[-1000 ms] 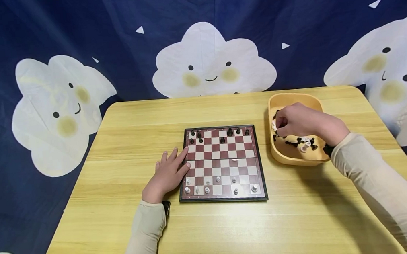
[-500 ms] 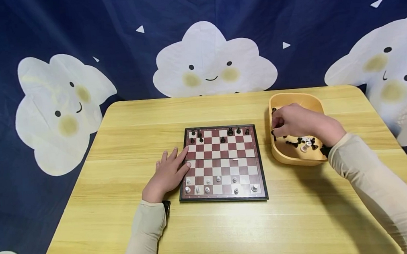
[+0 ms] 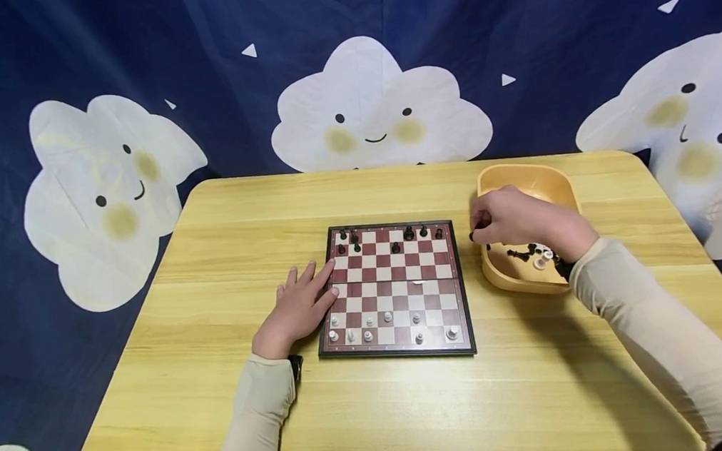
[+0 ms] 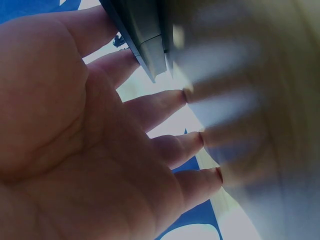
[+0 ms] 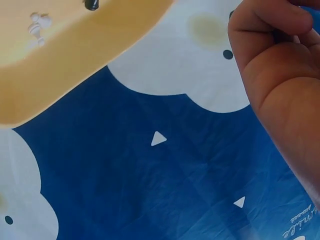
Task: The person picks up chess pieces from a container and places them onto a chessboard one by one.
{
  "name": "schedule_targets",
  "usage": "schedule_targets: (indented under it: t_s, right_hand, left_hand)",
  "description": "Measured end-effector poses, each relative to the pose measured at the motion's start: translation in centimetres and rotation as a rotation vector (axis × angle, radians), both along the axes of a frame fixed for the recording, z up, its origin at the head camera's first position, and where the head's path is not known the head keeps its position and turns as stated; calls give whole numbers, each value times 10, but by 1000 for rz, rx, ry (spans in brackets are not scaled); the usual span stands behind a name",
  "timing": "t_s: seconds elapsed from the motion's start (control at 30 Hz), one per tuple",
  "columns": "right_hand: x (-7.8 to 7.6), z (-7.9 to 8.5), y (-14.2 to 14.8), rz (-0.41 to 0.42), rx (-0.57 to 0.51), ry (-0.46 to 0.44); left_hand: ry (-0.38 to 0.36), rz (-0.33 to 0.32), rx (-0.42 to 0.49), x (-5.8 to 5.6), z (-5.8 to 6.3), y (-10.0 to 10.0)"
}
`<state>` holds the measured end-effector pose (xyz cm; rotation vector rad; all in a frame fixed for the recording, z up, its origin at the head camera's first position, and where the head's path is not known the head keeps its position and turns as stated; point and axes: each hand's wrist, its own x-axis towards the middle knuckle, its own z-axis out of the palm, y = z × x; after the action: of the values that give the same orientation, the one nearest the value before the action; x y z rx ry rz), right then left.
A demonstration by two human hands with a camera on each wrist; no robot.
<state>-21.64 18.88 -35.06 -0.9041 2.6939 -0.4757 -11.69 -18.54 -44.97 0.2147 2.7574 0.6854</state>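
Observation:
My right hand (image 3: 511,216) pinches a black chess piece (image 3: 472,237) between thumb and fingers, over the left rim of the yellow bin (image 3: 527,287). Only the piece's dark end shows, so its kind is hidden. My left hand (image 3: 297,304) lies with spread fingers at the left edge of the chessboard (image 3: 392,266), thumb and index finger touching it. In the left wrist view the other fingertips of the left hand (image 4: 115,140) meet the tabletop. Black pieces (image 3: 395,248) stand on the board's far rows, white pieces (image 3: 367,336) on its near rows.
Loose black and white pieces lie in the bin, among them a black piece (image 3: 519,255) and a white piece (image 3: 547,256). Both board and bin stand on a wooden table (image 3: 403,415). A blue curtain (image 3: 226,87) with clouds hangs behind the table.
My right hand has moved left from inside the bin to its left rim, and a black piece now shows at the fingertips. The left hand has stayed in place.

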Motion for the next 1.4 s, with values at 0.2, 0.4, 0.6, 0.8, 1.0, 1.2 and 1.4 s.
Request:
schedule_targets:
  t_s: [0.2,0.4,0.6,0.8,1.0,1.2,1.4]
  right_hand:
    - [-1,-3,-5,-11,8,-3]
    - [-1,-6,-10,7,1,-9]
    - [-1,-6,-17,20,-6,-13]
    - [-1,-5,-22,31,-21,-2]
    - [-3,-4,-31,14,-32,-14]
    - [-3,-7,-41,23,-67,4]
    - [-3,-12,-50,17,-122,4]
  left_hand:
    - [5,-6,-7,-1,-1,0]
    - [-1,-2,-8,-1,-2,0]
    - [0,3,-3,0,-2,0]
    - [-4,4,0,1,-2,-1]
    - [1,1,-1,-1,-2,-1]
    - [-2,1,3,-1,-2,-1]
    - [-10,6,4,-1,-1,-1]
